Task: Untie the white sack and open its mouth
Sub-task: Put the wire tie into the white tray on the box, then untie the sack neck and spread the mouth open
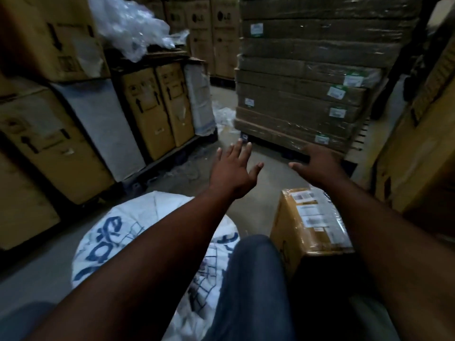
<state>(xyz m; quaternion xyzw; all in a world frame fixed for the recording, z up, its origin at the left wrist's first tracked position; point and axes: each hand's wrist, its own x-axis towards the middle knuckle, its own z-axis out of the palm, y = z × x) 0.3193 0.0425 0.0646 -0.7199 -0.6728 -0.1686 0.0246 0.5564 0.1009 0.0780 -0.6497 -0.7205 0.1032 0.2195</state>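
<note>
The white sack [118, 225] with blue print lies on the floor at lower left, partly hidden under my left forearm and my knee in blue jeans. Its tied mouth is not visible. My left hand [234, 168] is stretched out above the floor beyond the sack, fingers spread, holding nothing. My right hand [317, 163] is also extended forward, fingers loosely curved downward and empty, above the floor near the pallet's front edge.
A taped cardboard parcel [310, 222] with labels sits by my right knee. A shrink-wrapped pallet of flat cartons [305, 89] stands ahead. Tall cardboard boxes [152, 112] line the left, another carton [418, 156] the right. Crumpled clear plastic [130, 23] lies on top at left.
</note>
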